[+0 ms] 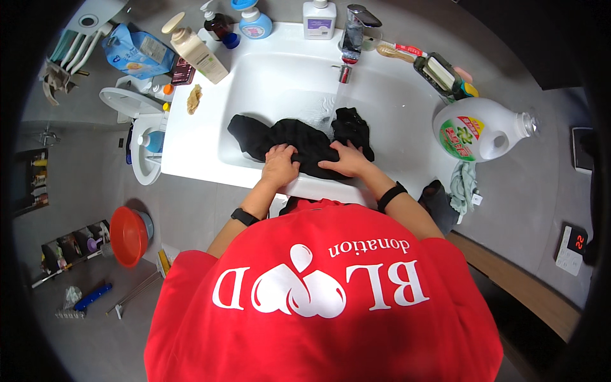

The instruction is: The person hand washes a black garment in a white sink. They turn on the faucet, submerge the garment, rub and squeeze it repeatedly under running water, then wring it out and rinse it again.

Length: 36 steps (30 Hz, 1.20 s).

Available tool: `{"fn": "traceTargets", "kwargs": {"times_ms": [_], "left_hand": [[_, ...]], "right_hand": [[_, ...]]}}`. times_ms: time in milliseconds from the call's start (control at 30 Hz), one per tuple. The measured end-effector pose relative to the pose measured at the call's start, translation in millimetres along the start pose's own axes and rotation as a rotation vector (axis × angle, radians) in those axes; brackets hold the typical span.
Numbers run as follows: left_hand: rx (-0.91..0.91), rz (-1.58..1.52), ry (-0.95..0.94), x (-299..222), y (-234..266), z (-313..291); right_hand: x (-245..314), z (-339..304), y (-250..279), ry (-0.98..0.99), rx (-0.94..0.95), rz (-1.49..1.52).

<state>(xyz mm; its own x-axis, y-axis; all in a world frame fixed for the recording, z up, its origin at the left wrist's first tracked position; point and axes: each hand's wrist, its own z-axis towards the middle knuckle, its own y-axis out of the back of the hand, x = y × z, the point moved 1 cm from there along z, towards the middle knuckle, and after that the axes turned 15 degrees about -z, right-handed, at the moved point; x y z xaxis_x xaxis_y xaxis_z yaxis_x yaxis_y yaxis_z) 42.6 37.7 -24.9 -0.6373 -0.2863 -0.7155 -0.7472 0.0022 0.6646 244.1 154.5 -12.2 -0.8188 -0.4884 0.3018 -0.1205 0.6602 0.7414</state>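
A wet black cloth garment [299, 140] lies bunched across the front of the white sink [394, 95], its exact kind hidden by the folds. My left hand [280, 165] grips it near the middle, fingers bent over the fabric by the front rim. To its right, my right hand [347, 160] clasps another fold between thumb and fingers. Part of the cloth rises in a lump beyond the right hand. Water runs from the faucet [352, 38] at the back and ripples in the basin behind the cloth.
A large white detergent jug [480, 130] lies on the right counter beside a grey-green cloth [463, 184]. Left of the basin stand a beige pump bottle [197, 51] and a blue pack [137, 54]. Further left are a toilet [146, 172] and a red basin [128, 237].
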Motion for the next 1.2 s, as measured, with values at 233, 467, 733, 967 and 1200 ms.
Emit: {"fn": "traceTargets", "kwargs": {"times_ms": [233, 467, 733, 967, 1200], "left_hand": [[0.018, 0.002, 0.031, -2.0, 0.6, -0.5], [0.019, -0.013, 0.045, -4.0, 2.0, -0.7], [0.004, -0.012, 0.025, -4.5, 2.7, -1.7], [0.016, -0.011, 0.046, -5.2, 3.1, -0.7], [0.017, -0.020, 0.055, -6.2, 4.2, -0.6]], "right_hand": [[-0.4, 2.5, -0.2, 0.001, 0.030, 0.023], [1.1, 0.0, 0.8, -0.012, -0.001, -0.001], [3.3, -2.6, 3.5, -0.009, -0.009, -0.016], [2.7, -1.6, 3.5, -0.005, -0.021, -0.024], [1.6, 0.0, 2.7, -0.013, 0.005, 0.036]]}}
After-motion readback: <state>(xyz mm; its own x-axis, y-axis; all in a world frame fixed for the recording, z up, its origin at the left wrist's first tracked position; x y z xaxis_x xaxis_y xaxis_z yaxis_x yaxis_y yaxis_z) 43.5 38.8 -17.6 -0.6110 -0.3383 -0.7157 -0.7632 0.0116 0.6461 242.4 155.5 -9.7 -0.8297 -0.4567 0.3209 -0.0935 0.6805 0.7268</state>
